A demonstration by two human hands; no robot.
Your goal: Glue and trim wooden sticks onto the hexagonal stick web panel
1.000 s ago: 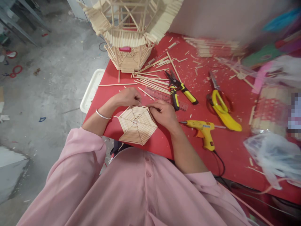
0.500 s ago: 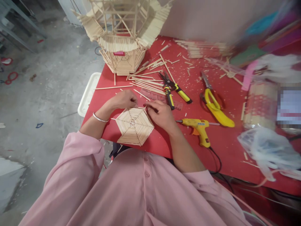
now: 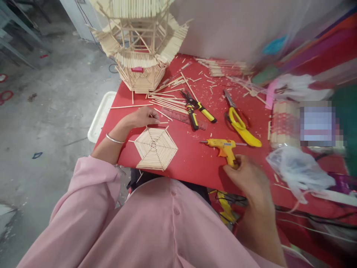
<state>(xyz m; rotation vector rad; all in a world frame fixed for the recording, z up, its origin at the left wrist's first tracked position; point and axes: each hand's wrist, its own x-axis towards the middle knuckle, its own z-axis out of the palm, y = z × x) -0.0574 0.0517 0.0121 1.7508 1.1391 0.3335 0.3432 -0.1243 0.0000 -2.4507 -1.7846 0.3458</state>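
My left hand (image 3: 145,117) is closed in a pinch on a short wooden stick (image 3: 164,123), which pokes out to the right of the fingertips. Just below it lies a flat polygonal panel (image 3: 156,149) of thin wooden sticks set in rings, with a few stick ends jutting past its edge. Over to the right, my right hand (image 3: 251,178) has its thumb and fingers around the handle of a yellow hot glue gun (image 3: 223,143). The gun still lies on its side on the red table (image 3: 192,160), nozzle pointing left.
A tiered stick-built pagoda (image 3: 139,59) stands at the back left. Loose sticks (image 3: 170,102), a clear ruler (image 3: 178,116), cutting pliers (image 3: 195,108) and yellow-handled scissors (image 3: 237,119) lie mid-table. At right are bundled sticks (image 3: 284,123) and a plastic bag (image 3: 298,167).
My right hand has left the panel's upper right edge and moved right to the glue gun's handle. My left hand stays above the panel. The view has shifted slightly.
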